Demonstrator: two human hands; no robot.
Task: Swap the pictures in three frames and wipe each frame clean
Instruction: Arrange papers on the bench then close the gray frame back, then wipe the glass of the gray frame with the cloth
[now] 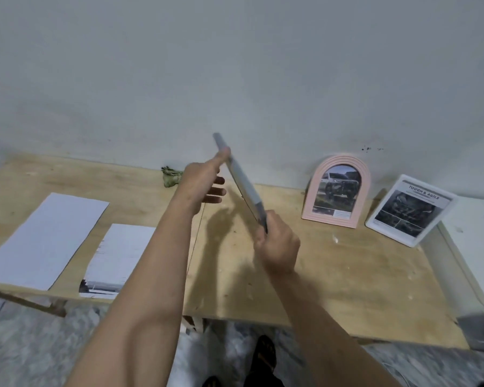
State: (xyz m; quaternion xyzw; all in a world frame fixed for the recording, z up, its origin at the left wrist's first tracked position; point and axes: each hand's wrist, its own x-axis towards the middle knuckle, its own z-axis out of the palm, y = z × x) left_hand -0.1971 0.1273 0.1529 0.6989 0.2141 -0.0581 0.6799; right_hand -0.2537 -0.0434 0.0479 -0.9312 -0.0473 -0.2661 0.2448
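Right hand [277, 247] grips grey frame [242, 180] bottom corner | left hand [199, 182] thumb pinches top | edge-on, tilted up-left

Colours as I see them from my station:

- Desk [333, 275]: pale tan plywood with faint grain and small whitish flecks.
- Frame held in my hands [243, 185]: grey along its edge; its face is turned away from me.
- Arched frame [310, 196]: salmon pink, ribbed border, holding a picture of a dark vehicle.
- Rectangular frame [375, 222]: white, holding a black-and-grey print with a dark headline.
- Large sheet [42, 241]: plain white.
- Smaller sheet [118, 255]: white, a grey-black strip at its near end.
- Cloth [170, 175]: crumpled, dull green.
- Wall [235, 65]: light grey, a few dark specks.
- Floor [39, 353]: mottled grey and white.
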